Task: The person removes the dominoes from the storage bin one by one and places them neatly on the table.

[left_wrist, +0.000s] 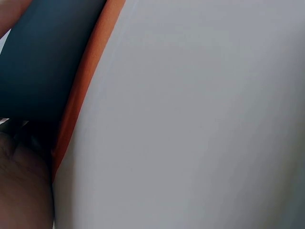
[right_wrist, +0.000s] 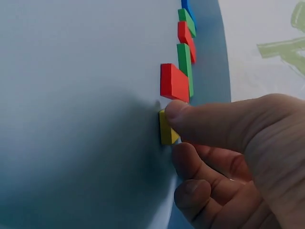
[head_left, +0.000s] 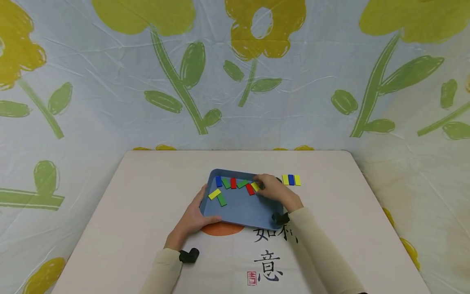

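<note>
A blue-grey tray lies slightly turned on the table. My left hand grips its near-left corner, thumb along the near side and fingers at the left side. Over the tray's far right part, my right hand pinches a yellow block between thumb and fingers. Just beside that block lies a red block. A row of blue, green, red and green blocks runs along the far side. Nearer the left, a yellow block touches a green block.
Right of the tray, a blue block lies between two yellow blocks on the table. A cloth with black characters and an orange disc spreads under the tray's near side. A flowered curtain hangs behind.
</note>
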Demonstrator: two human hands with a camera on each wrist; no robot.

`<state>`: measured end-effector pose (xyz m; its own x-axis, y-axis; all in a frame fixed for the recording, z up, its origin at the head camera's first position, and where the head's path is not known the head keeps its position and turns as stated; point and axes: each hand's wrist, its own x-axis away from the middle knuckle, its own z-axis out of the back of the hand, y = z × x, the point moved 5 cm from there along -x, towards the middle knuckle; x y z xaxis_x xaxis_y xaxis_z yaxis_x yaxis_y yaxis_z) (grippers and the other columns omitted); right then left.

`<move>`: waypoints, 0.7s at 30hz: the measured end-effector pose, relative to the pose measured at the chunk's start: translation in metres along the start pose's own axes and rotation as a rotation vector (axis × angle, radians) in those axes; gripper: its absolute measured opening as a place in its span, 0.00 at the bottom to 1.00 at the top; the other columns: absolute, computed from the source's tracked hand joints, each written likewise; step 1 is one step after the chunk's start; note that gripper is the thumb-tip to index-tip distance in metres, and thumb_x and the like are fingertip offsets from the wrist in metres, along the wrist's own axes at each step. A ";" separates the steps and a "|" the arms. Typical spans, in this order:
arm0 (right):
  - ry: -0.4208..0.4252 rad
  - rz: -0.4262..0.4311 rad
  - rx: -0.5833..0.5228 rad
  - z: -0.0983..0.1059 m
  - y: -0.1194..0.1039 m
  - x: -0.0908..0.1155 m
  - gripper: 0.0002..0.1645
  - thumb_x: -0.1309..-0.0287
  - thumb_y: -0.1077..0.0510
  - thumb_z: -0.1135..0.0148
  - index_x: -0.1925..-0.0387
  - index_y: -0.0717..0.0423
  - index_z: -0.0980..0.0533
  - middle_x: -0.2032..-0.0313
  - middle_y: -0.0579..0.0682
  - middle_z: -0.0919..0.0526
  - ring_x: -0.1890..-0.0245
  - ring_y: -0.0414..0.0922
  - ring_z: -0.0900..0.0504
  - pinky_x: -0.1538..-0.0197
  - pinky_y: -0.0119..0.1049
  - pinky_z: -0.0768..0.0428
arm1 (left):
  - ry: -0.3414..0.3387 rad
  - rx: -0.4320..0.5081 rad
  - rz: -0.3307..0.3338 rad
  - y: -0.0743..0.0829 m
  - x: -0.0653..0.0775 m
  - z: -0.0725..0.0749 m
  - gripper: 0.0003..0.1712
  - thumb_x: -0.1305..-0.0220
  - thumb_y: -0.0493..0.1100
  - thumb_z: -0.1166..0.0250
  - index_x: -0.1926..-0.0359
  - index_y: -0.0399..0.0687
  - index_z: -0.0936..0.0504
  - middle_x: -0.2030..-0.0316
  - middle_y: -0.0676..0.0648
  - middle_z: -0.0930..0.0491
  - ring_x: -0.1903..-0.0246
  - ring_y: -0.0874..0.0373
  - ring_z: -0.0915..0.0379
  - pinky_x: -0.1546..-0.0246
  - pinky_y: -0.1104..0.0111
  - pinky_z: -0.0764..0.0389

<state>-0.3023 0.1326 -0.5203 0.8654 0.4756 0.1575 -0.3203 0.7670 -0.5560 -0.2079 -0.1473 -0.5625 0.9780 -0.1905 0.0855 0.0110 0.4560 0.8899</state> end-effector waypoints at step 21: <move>0.007 -0.018 0.022 -0.009 0.003 0.001 0.30 0.40 0.55 0.25 0.40 0.65 0.22 0.60 0.53 0.20 0.61 0.46 0.24 0.57 0.38 0.20 | -0.005 -0.008 0.000 -0.002 -0.001 0.000 0.73 0.53 0.59 0.17 0.16 0.63 0.56 0.18 0.53 0.53 0.19 0.48 0.57 0.22 0.41 0.49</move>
<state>-0.2991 0.1313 -0.5290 0.8737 0.4588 0.1614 -0.3134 0.7848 -0.5347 -0.2087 -0.1482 -0.5640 0.9769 -0.1946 0.0878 0.0126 0.4631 0.8862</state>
